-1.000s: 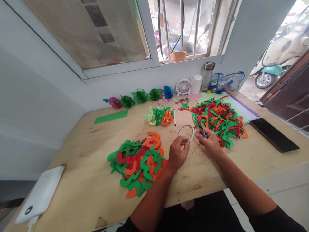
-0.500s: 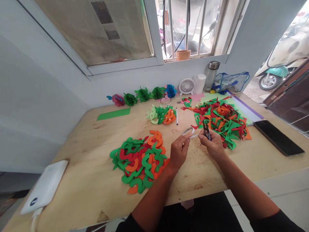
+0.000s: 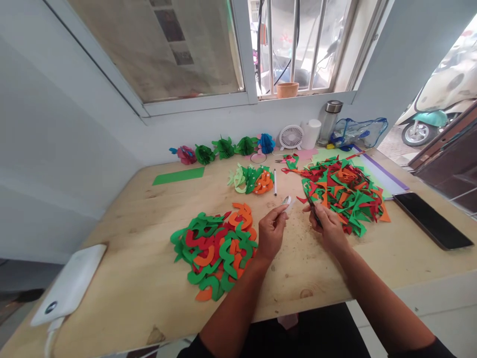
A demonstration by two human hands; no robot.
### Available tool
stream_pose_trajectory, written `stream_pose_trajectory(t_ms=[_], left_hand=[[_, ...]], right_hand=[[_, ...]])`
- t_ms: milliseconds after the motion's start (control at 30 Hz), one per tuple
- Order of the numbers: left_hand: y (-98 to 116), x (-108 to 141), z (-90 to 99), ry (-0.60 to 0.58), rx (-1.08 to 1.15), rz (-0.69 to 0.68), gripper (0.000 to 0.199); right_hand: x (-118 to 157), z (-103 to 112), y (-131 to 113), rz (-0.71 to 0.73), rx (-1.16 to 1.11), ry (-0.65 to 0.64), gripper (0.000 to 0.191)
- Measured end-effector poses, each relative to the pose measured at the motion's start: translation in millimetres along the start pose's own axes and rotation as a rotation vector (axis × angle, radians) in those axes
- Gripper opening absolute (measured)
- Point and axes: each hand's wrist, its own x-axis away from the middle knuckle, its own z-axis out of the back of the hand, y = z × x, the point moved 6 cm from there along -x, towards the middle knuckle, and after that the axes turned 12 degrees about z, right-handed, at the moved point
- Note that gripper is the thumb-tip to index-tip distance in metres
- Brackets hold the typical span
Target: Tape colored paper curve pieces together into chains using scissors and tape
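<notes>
Dropped lower since the last frame, the right hand [image 3: 330,229] pinches small scissors [image 3: 314,211] beside the scrap pile [image 3: 345,196]; I have the left hand [image 3: 271,233] pinching a white ring [image 3: 287,203].

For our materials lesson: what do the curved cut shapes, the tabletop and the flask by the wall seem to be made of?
The curved cut shapes look like matte coloured paper or thin craft foam: flat, crisp-edged, no sheen; hard to tell which. The tabletop seems pale bare wood, with grain and knots showing. The flask seems glass under a metal lid, its body see-through.
</notes>
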Motion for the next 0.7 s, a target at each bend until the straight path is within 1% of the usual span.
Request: stream_pose_trajectory(t_ms=[133,267,467,600,700], left_hand=[[1,0,-0.1,-0.035,0.074,0.043,0.028],[4,0,-0.4,-0.067,0.063,0.045,0.028],[2,0,-1.6,-0.096,0.004,0.063,0.029],[-4,-1,-2.8,-0.104,0.027,0.082,0.029],[-8,-2,-3.5,-0.109,0.030,0.090,0.029]], right_hand=[[0,-5,5,-0.014,0.084,-0.096,0.044],[0,-10,1,0.005,0.087,-0.143,0.045],[1,-12,-6,0.047,0.154,-0.160,0.045],[1,-12,-8,0.034,0.168,-0.154,0.046],[1,-11,-10,0.057,0.188,-0.140,0.046]])
